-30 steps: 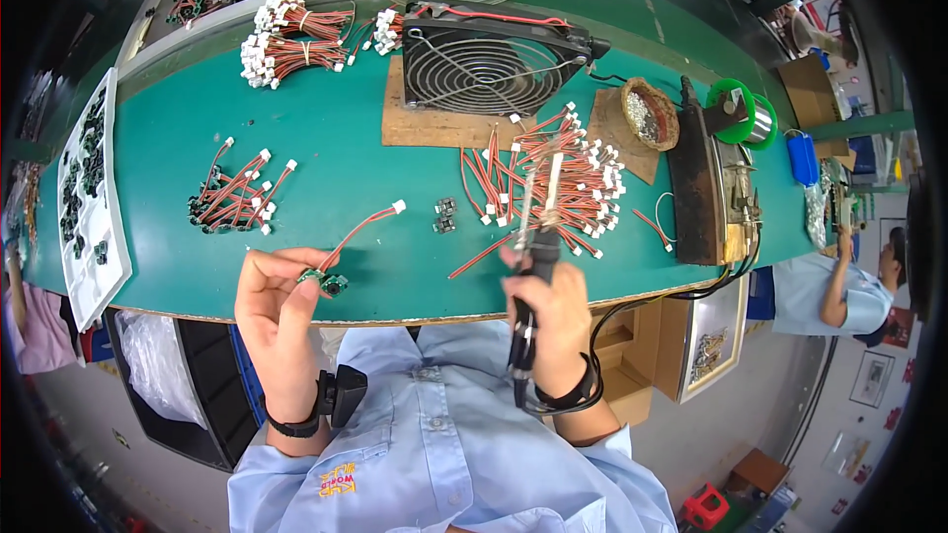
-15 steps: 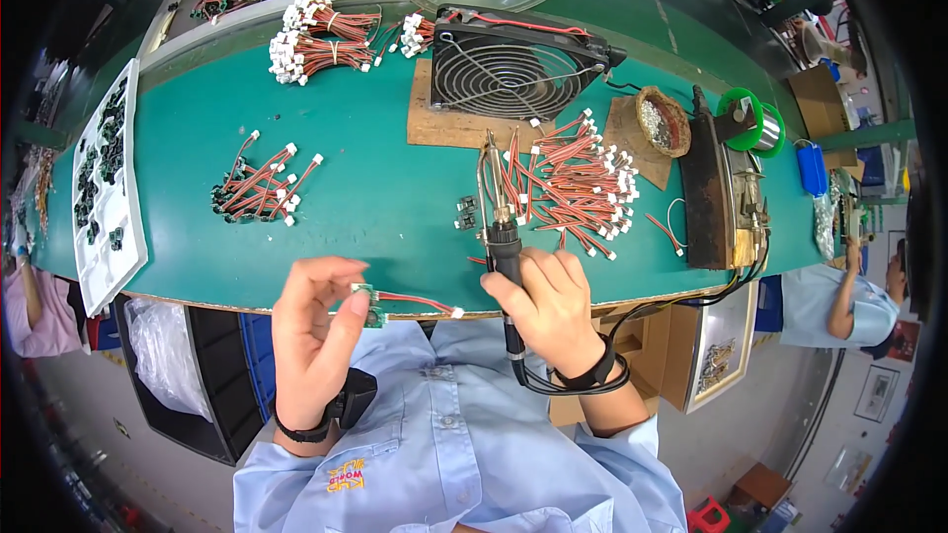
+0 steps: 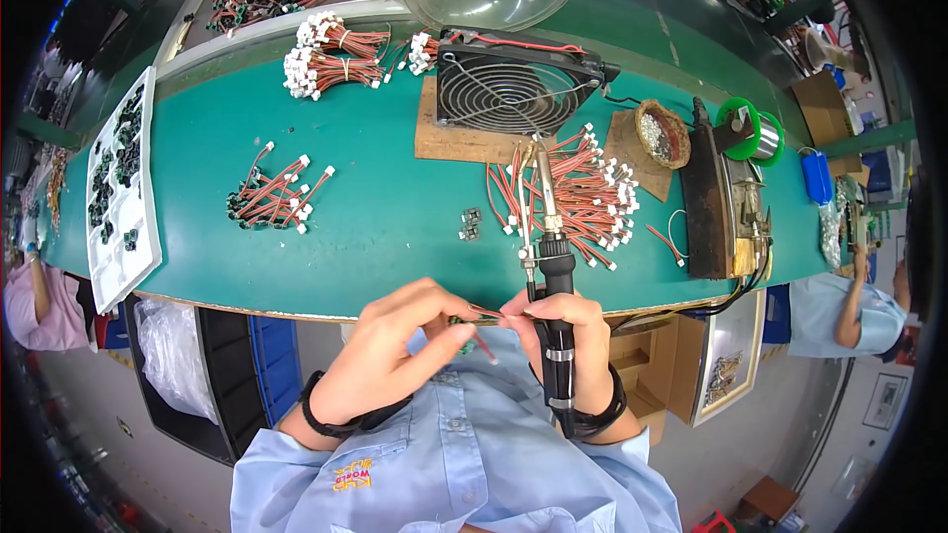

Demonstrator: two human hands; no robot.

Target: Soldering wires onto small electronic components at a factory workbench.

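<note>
My left hand (image 3: 395, 350) pinches a small green circuit board (image 3: 457, 321) between thumb and fingers, just off the table's front edge. Red wires (image 3: 486, 312) run from the board toward my right hand (image 3: 583, 336), whose fingertips meet them. That same hand is wrapped round a black-handled soldering iron (image 3: 558, 262), its metal tip pointing away from me over the table. Past the iron lies a loose heap of red wire leads with white connectors (image 3: 583, 202). A few small dark boards (image 3: 470, 225) rest left of the iron.
A fan (image 3: 509, 89) on a wooden board stands ahead. Rightward are a bowl of solder bits (image 3: 662, 133), a solder spool (image 3: 765, 135) and a dark metal block (image 3: 703, 202). Wired boards (image 3: 272, 197) lie left, beside a white tray (image 3: 148, 247). Bundled leads (image 3: 331, 59) sit behind.
Both hands have come together at the table's edge, the left moving right with the board. The soldering iron has shifted right, and my right fingertips now meet the wires.
</note>
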